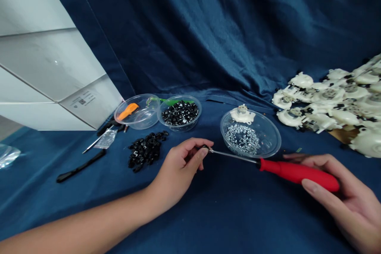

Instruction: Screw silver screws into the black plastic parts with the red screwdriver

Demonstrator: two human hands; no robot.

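My left hand pinches a small black part between thumb and fingers. The tip of a red-handled screwdriver meets that part, its metal shaft running level to the right. Around the back end of the red handle is my right hand, thumb below and fingers behind. Behind the shaft stands a clear bowl of silver screws, with a white part at its back rim. A pile of black parts lies on the blue cloth left of my left hand.
A clear bowl of black parts stands beside a clear bowl with an orange item. Many white assemblies are heaped at the right. White boxes, a black strip and a small plastic bag are at the left.
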